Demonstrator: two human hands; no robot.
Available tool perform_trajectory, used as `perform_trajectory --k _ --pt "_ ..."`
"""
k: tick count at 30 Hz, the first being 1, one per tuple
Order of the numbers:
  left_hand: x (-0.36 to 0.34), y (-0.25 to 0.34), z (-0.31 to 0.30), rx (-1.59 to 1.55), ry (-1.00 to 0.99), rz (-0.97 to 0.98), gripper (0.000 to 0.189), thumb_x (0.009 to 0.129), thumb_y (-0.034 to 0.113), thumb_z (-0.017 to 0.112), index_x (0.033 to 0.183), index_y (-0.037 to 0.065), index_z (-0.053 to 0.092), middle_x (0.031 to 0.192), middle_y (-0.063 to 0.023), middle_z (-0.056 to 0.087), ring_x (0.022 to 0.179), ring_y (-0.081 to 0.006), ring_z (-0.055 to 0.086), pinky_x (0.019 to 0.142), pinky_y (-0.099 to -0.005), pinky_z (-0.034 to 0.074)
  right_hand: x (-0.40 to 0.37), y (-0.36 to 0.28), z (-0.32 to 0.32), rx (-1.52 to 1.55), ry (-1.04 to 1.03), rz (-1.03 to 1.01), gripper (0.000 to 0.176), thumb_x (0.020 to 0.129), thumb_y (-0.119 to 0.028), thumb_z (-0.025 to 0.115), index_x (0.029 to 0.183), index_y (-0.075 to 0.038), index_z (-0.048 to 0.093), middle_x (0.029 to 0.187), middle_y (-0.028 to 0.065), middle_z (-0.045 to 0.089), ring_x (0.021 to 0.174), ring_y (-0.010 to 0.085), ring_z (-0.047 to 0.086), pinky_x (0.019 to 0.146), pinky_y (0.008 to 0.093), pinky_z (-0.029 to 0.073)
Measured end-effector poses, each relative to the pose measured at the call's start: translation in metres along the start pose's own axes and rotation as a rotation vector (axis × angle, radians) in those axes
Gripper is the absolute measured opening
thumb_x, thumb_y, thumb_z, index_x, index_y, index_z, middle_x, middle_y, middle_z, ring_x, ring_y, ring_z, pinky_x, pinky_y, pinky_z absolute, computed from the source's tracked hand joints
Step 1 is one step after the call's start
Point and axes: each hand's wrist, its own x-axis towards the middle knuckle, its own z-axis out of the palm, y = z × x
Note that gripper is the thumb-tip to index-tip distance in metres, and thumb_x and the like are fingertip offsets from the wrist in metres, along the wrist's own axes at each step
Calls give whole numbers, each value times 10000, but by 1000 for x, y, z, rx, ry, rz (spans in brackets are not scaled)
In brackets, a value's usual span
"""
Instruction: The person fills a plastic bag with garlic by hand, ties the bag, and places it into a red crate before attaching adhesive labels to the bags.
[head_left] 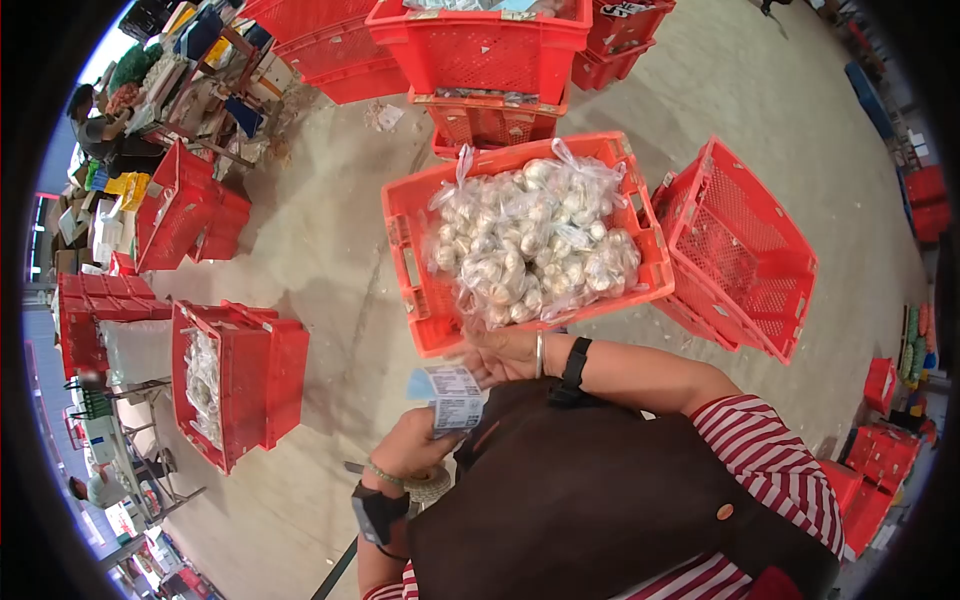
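Observation:
My left hand [408, 446] is closed around a strip of white printed labels [456, 398] with a light blue backing. A pale, roll-like object [430, 486] shows just below that hand. My right hand [505, 354], palm turned up and fingers extended, lies beside the labels at the near rim of a red crate [400, 230]. Inside the crate are several knotted clear plastic bags [540, 240] of whitish bulbs that look like garlic.
An open red crate [745, 245] stands to the right. More stacked red crates [480, 50] rise behind. On the left, another crate stack [240, 375] holds bagged goods. A person [105, 130] sits at a cluttered table at the far left.

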Motion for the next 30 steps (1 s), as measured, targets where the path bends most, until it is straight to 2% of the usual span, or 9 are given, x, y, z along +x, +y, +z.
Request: perform_trajectory --k 5,9,11,14,16,21,23,26,30 --pt "44 30 20 486 11 116 231 730 86 601 959 58 619 795 -182 609 733 -345 604 648 -389 481 -17 -47 8 15 108 -409 455 835 -125 652 1244 -32 475 1021 54 623 902 136 616 794 286 509" --pt "58 2 37 349 79 -265 388 716 82 608 1103 89 582 958 -191 624 915 -341 598 796 -386 485 -37 -68 -11 -95 194 -556 260 815 -27 643 1070 -20 595 924 36 644 809 118 622 742 251 507" --pt "66 2 43 402 152 -317 476 740 120 643 1195 51 521 1022 -190 625 968 -344 594 848 -374 477 -49 -71 -11 -600 318 -525 190 804 -19 649 994 -20 637 891 38 651 811 100 611 718 241 495" --pt "89 9 46 283 520 4 516 773 180 677 1217 -2 489 1041 -147 636 963 -295 611 845 -377 479 -59 -59 -11 -821 302 -550 128 773 14 647 896 -14 671 848 40 659 800 95 604 705 236 481" --pt "110 29 48 -869 602 83 386 817 183 671 1126 -19 558 978 -76 647 895 -188 614 788 -333 492 -60 -50 -9 -987 264 -612 134 748 14 641 873 -14 681 860 65 674 789 101 619 709 255 493" --pt "135 30 50 -973 719 3 128 867 97 612 954 10 649 880 -20 658 771 -65 599 679 -201 476 -65 -41 6 -1007 331 -518 147 743 -4 646 886 -27 667 859 85 661 811 173 631 729 288 495" --pt "142 20 49 -1043 789 -14 131 868 92 605 958 5 644 874 -21 653 764 -67 595 671 -207 481 -67 -43 14 -1455 634 -838 235 717 1 647 947 -43 645 928 101 631 871 262 606 778 337 488" --pt "142 10 40 -1032 658 -59 135 872 81 583 964 -5 631 876 -19 642 762 -68 590 666 -205 479 -63 -58 26 -1762 588 -1063 293 693 -2 662 982 -39 629 994 131 616 870 300 603 758 366 486" --pt "137 -8 31 -1202 472 -35 135 873 79 567 968 -2 619 875 6 619 743 -60 568 656 -217 465 -36 -66 31 -1889 482 -928 321 690 -19 657 1008 -47 621 1015 110 609 934 303 589 791 374 488"
